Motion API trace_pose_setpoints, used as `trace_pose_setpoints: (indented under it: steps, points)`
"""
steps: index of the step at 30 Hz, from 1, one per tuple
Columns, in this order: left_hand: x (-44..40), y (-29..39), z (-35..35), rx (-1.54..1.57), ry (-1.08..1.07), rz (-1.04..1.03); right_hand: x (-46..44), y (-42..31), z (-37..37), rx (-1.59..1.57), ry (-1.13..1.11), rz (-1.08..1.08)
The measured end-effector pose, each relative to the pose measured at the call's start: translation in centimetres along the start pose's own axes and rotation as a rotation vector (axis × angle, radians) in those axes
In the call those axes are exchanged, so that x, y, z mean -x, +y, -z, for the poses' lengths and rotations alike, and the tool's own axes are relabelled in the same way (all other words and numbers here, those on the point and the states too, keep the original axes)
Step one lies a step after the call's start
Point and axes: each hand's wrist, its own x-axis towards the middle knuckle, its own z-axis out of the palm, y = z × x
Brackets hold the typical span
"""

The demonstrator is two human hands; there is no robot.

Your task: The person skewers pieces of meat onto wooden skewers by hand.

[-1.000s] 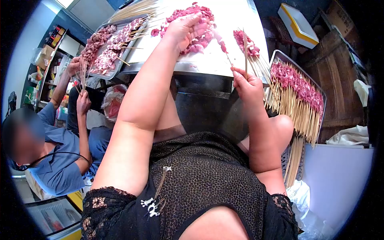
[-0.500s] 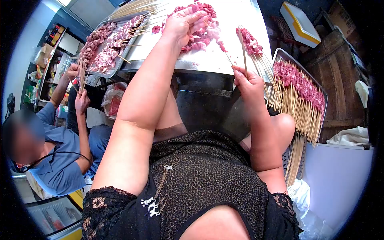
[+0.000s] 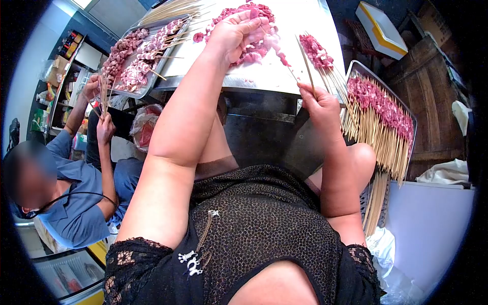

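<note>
Over the meat pile, my left hand (image 3: 235,36) pinches a small piece of raw meat (image 3: 254,13) at its fingertips. A thin skewer threaded with some meat (image 3: 282,58) slants from near those fingers down to my right hand (image 3: 321,105). My right hand is closed around the lower end of that skewer, and a bare bamboo stick (image 3: 306,63) also rises from its grip. Behind and below my left hand lies the heap of cut raw meat (image 3: 258,51) on the white table (image 3: 203,66). Finished meat skewers (image 3: 317,53) lie just beyond my right hand.
At right, a metal tray (image 3: 413,119) holds many meat skewers (image 3: 381,109). Another tray (image 3: 140,94) of skewers stands at the table's left, with loose bamboo sticks (image 3: 170,11) behind it. A co-worker (image 3: 76,188) sits at left holding sticks. A white-and-yellow box (image 3: 381,30) is at upper right.
My left fingers have shifted slightly down, and the pinched meat piece shows more clearly. My right hand has moved slightly right, with the skewer and bare stick still in it.
</note>
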Motion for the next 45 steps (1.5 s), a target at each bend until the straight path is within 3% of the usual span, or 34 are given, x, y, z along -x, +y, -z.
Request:
trace_pose_setpoints:
  steps: [5, 11, 17, 22, 35, 45]
  points:
    - [0.1, -0.7, -0.1, 0.098, -0.073, 0.064, 0.3, 0.7, -1.4, -0.147, 0.034, 0.016]
    - [0.8, -0.3, -0.4, 0.000, -0.097, 0.044, 0.2, 0.9, -1.6, -0.203, 0.066, -0.013]
    - [0.4, -0.4, -0.4, -0.126, 0.056, 0.038, 0.3, 0.2, -1.3, -0.133, 0.044, -0.045]
    - [0.7, 0.2, -0.8, 0.052, 0.027, 0.082, 0.2, -1.1, -1.1, -0.053, 0.049, -0.021]
    - [1.0, -0.3, -1.0, 0.098, -0.075, 0.145, -0.2, 0.4, -1.9, -0.172, 0.055, 0.020]
    - [1.2, -0.8, -1.6, 0.009, -0.160, 0.164, -0.4, -2.5, -1.5, -0.670, -0.174, -0.334]
